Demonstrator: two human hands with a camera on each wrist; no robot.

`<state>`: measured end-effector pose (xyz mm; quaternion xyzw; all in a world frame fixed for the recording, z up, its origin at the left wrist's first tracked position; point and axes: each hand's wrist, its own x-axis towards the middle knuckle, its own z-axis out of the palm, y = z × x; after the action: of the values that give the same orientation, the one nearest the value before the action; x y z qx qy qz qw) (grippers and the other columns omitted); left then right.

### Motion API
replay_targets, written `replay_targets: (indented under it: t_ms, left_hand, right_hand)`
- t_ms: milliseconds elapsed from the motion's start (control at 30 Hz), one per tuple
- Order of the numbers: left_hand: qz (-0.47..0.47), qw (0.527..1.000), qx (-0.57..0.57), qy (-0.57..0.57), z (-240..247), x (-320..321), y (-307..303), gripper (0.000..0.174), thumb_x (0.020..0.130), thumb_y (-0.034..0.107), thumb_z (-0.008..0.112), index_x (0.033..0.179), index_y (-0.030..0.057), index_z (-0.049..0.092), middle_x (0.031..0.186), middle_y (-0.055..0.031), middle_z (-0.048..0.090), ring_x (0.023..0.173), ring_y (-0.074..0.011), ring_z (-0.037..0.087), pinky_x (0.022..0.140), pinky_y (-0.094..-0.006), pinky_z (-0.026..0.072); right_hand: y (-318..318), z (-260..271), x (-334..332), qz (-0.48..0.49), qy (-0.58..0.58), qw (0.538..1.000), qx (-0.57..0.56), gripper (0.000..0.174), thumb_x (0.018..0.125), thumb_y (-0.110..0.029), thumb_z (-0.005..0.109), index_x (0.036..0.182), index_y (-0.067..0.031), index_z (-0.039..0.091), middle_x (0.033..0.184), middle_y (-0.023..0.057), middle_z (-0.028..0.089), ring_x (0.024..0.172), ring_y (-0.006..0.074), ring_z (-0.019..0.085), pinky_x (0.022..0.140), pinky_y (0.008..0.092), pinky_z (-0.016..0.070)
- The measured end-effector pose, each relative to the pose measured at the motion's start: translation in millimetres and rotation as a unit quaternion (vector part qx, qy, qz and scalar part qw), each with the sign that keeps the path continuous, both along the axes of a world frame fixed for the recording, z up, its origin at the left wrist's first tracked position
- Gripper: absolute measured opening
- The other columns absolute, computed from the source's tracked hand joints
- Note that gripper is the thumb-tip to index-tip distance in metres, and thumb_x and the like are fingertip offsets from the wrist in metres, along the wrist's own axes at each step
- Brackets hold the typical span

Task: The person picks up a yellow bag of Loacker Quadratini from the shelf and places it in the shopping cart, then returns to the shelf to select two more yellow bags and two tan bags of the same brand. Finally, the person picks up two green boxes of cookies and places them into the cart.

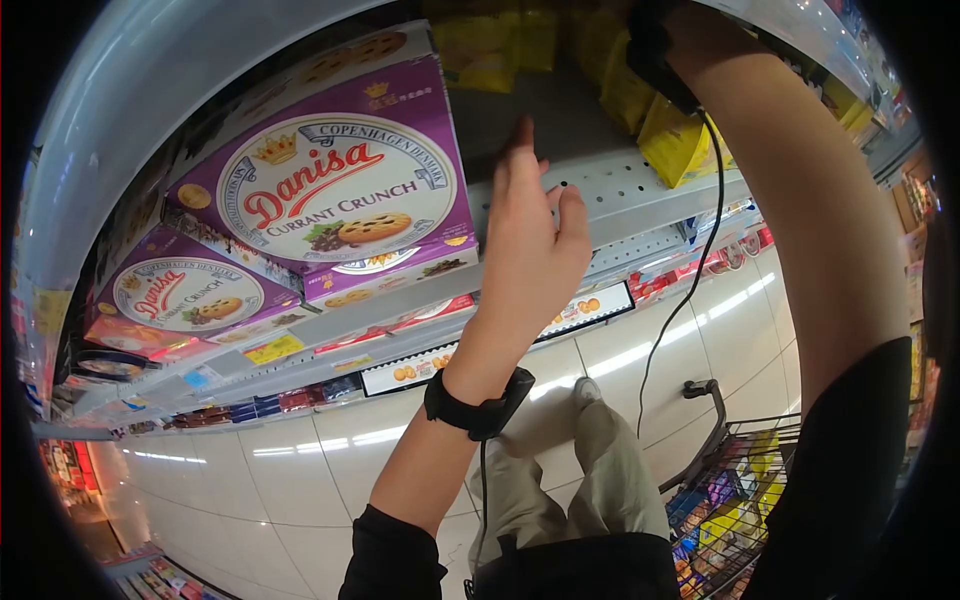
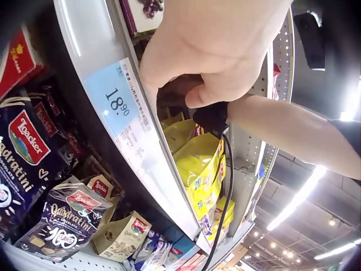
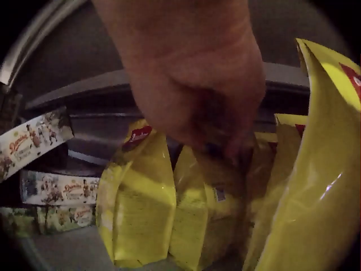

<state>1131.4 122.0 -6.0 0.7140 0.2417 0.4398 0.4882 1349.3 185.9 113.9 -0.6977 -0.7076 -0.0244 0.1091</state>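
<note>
My left hand (image 1: 532, 235) is raised in front of the grey shelf edge (image 1: 640, 185), fingers loosely bent and holding nothing; in the left wrist view the left hand (image 2: 208, 51) hovers by the shelf lip above a blue price tag (image 2: 121, 104). My right arm reaches up into the shelf, its hand hidden in the head view. In the right wrist view my right hand (image 3: 220, 144) curls down and pinches the top of the middle yellow bag (image 3: 203, 209). More yellow bags (image 3: 138, 203) stand beside it, and one big yellow bag (image 3: 316, 186) leans at the right.
Purple Danisa cookie boxes (image 1: 340, 185) are stacked on the shelf to the left, another (image 1: 185, 295) further left. Dark Loacker Quadratini bags (image 2: 67, 217) fill a lower shelf. A shopping cart (image 1: 730, 500) with goods stands at the right on the tiled floor.
</note>
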Motion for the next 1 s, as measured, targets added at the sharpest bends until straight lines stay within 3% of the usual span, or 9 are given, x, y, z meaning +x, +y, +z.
replay_targets:
  t_ms: [433,1000]
  left_hand:
    - [-0.005,1.000,0.020,0.013,-0.6,0.6,2.2,0.063,0.086,0.004,0.051,0.143,-0.0043,0.024,0.128,-0.0279,0.043,0.114,-0.0352,0.054,0.087,-0.0372,0.0520]
    - [0.002,0.999,0.027,0.017,-1.8,1.4,0.2,0.061,0.086,0.005,0.051,0.141,-0.0063,0.026,0.128,-0.0290,0.043,0.113,-0.0361,0.054,0.086,-0.0383,0.0518]
  right_hand:
    - [-37.7,12.5,37.6,-0.050,0.001,0.999,0.001,0.038,0.086,-0.027,0.055,0.112,0.0002,0.058,0.107,0.0238,0.062,0.102,0.0364,0.058,0.087,0.0383,0.0490]
    - [-21.1,0.8,19.6,-0.028,0.006,0.999,-0.015,0.039,0.084,-0.027,0.056,0.113,0.0000,0.057,0.108,0.0237,0.062,0.102,0.0371,0.058,0.087,0.0387,0.0488]
